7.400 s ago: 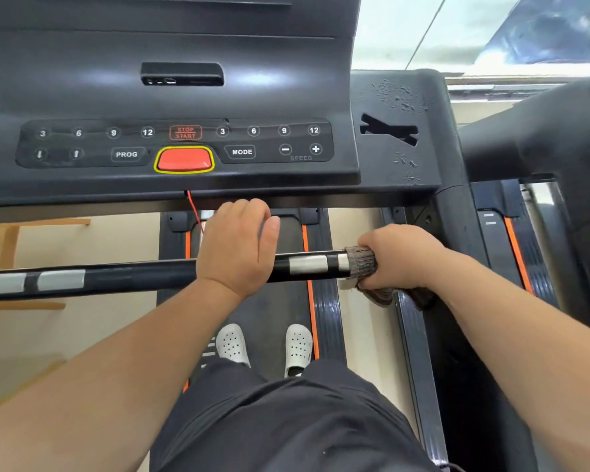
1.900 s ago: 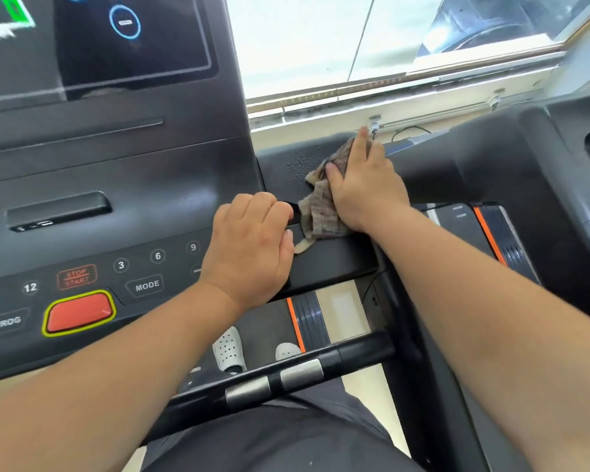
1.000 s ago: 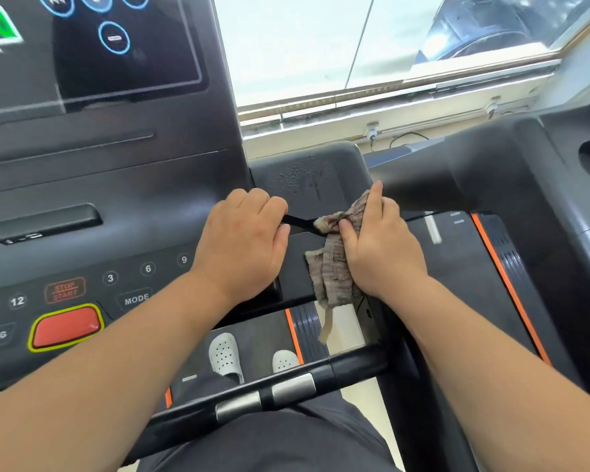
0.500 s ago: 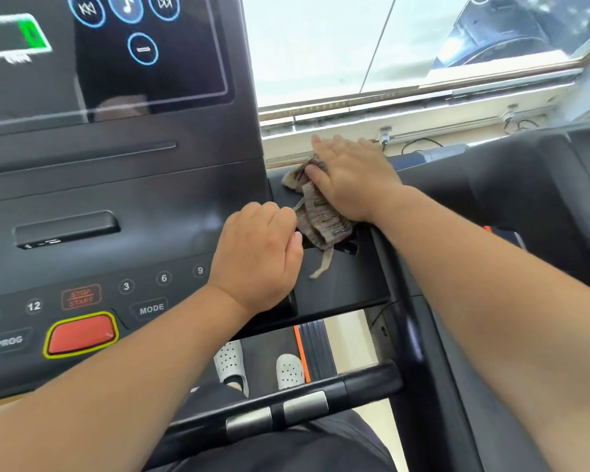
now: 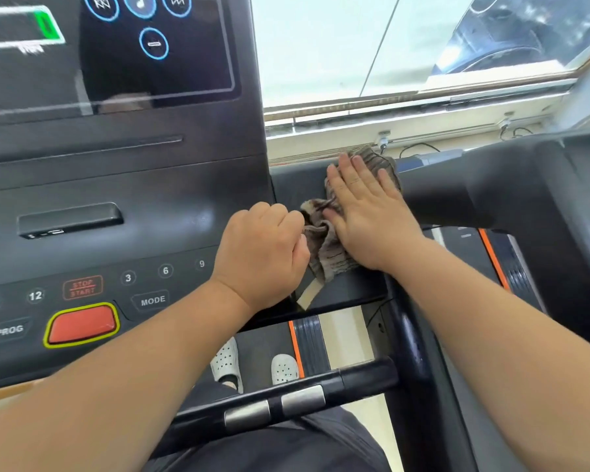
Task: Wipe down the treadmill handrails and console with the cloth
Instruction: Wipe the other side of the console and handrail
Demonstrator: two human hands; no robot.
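Brown striped cloth (image 5: 324,253) lies on the black console (image 5: 150,206), on the flat part right of the buttons (image 5: 166,270). Right hand (image 5: 365,216) lies spread flat on it, pressing down. Left hand (image 5: 263,247) is curled up on the console, just beside the cloth; I cannot tell if it grips anything.

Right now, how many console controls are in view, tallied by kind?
Numbered buttons: 5
Word-labelled keys (PROG, MODE, STOP/START): 3
Red button: 1
Round touchscreen icons: 4
Total: 13
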